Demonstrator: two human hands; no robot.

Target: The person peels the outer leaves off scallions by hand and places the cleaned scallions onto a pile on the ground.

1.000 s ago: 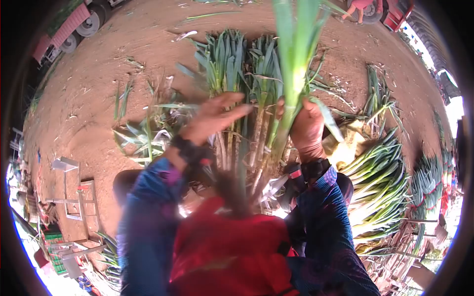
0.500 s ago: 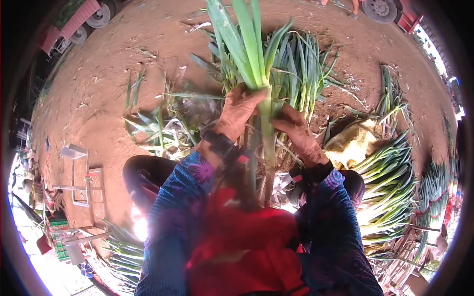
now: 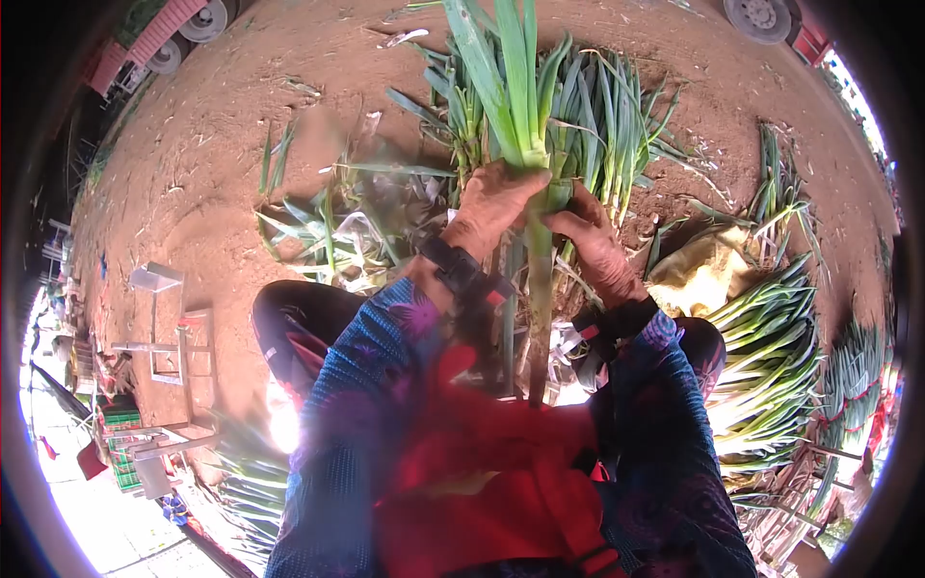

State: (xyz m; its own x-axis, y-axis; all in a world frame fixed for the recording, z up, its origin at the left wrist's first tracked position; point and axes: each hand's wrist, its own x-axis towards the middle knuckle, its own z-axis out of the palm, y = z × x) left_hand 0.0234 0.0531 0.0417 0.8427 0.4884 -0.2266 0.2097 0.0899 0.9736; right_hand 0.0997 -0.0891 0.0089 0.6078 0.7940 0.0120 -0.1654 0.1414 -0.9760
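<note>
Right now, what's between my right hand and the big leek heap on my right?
In the head view, a crumpled yellowish sack or cloth lies between your right hand and the leek heap.

Bare left hand curled closed, bare right hand bent just beside it, blue-and-purple-sleeved forearms stretched forward
</note>
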